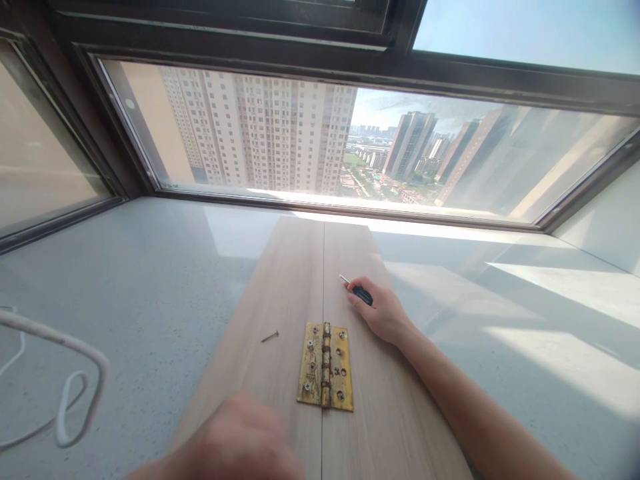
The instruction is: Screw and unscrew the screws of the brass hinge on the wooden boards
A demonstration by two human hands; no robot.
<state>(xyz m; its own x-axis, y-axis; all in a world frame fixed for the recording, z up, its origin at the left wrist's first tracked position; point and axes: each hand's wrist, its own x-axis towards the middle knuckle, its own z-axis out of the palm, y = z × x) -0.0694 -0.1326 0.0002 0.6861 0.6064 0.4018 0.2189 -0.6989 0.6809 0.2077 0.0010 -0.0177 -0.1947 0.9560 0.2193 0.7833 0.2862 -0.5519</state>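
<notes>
A brass hinge (325, 366) lies across the seam of two light wooden boards (285, 293), with screws in several of its holes. A loose screw (270, 337) rests on the left board. My right hand (381, 311) lies on the right board, fingers closed round a small black-handled screwdriver (357, 290) whose metal tip points away to the upper left. My left hand (235, 440) is blurred at the bottom edge, close to the camera and left of the hinge; its fingers do not show.
The boards lie on a pale speckled window ledge (125, 287). A white cable (75, 380) loops at the left. A wide dark-framed window (320, 200) runs along the far edge, with tall buildings outside. Sunlight patches fall at the right.
</notes>
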